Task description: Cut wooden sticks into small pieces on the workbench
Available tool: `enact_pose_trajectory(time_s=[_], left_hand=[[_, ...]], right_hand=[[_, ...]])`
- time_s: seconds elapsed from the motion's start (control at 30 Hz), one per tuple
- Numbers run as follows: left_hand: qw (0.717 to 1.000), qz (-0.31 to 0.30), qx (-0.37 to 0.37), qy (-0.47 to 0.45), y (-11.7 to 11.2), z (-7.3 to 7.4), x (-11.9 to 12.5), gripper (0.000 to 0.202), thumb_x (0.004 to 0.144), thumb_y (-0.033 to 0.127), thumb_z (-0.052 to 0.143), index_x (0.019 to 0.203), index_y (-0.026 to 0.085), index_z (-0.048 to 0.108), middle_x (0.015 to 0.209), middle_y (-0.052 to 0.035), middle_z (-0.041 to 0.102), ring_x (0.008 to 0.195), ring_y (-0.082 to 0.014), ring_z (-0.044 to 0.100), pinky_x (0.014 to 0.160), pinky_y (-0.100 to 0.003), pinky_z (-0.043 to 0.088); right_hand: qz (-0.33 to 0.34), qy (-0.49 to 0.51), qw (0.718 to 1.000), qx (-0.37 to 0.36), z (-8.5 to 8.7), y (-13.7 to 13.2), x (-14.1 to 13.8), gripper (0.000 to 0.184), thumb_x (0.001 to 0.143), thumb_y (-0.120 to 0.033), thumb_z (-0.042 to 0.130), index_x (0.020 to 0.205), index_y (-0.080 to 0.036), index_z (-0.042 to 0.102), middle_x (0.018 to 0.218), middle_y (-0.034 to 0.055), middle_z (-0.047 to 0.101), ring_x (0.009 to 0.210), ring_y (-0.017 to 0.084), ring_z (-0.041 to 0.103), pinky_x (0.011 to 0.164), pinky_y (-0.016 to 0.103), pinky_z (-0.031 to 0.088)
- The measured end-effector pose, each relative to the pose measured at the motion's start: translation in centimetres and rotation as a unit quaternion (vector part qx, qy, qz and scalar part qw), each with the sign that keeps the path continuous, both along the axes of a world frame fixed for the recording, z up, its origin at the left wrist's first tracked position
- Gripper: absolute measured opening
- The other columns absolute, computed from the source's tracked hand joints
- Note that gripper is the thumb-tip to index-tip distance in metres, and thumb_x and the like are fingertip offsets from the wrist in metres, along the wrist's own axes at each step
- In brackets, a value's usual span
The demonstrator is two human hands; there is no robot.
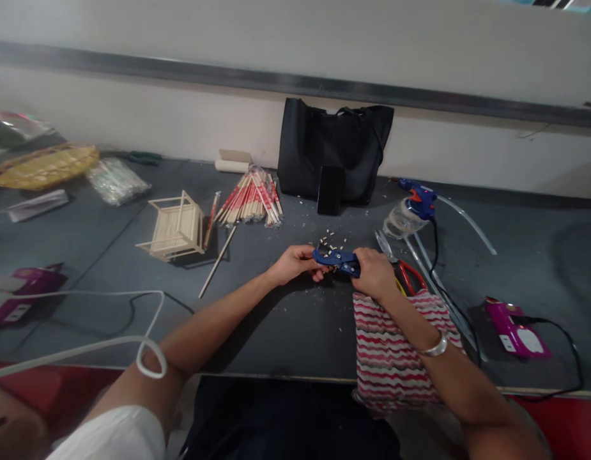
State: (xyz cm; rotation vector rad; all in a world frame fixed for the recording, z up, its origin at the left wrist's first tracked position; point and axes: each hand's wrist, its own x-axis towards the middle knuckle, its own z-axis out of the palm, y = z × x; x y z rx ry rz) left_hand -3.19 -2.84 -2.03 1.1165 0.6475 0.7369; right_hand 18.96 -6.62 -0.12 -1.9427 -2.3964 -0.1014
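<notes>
My right hand (376,273) is closed round the handles of a blue cutter (337,259), held just above the dark table (276,319). My left hand (295,263) is pinched at the cutter's jaws; what its fingers hold is too small to make out. Several short pale cut pieces (330,243) lie scattered on the table just beyond both hands. A red-and-white striped cloth (395,351) lies under my right forearm and hangs over the table's front edge.
A small wooden stick frame (175,225), a loose stick (217,262) and a bundle of red-wrapped chopsticks (251,199) lie to the left. Black bag (334,150) with phone (330,190) stands behind. Blue glue gun (420,199), red-handled pliers (407,275) and magenta devices (515,329) lie right.
</notes>
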Motion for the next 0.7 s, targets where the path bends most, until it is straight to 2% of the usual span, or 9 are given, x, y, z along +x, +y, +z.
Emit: enact_pose_trajectory(time_s=[0.27,0.5,0.7], left_hand=[[1.000,0.010,-0.016,0.002,-0.14,0.27,0.16,0.050,0.055,0.050,0.092,0.075,0.010,0.070,0.069,-0.0054,0.075,0.053,-0.0121,0.067,0.057,-0.025,0.060],[1.000,0.011,0.004,0.019,-0.14,0.14,0.07,0.048,0.059,0.052,0.090,0.074,0.011,0.070,0.067,-0.0048,0.074,0.052,-0.0115,0.066,0.057,-0.025,0.060],[1.000,0.021,0.006,0.015,-0.14,0.07,0.12,0.048,0.058,0.051,0.091,0.074,0.011,0.070,0.070,-0.0059,0.075,0.052,-0.0115,0.067,0.057,-0.025,0.060]], right_hand=[[-0.004,-0.009,1.000,-0.029,0.57,-0.11,-0.24,0.028,0.073,-0.022,0.059,0.101,-0.018,0.062,0.098,0.0125,0.069,0.093,0.027,0.059,0.077,0.033,0.036],[0.006,-0.009,1.000,-0.026,0.17,-0.07,-0.01,0.025,0.071,-0.022,0.059,0.095,-0.021,0.061,0.092,0.0095,0.070,0.090,0.026,0.060,0.075,0.032,0.034],[-0.006,-0.027,0.999,-0.046,0.75,-0.17,-0.31,0.028,0.073,-0.021,0.059,0.100,-0.018,0.062,0.096,0.0119,0.071,0.091,0.026,0.061,0.074,0.033,0.034]])
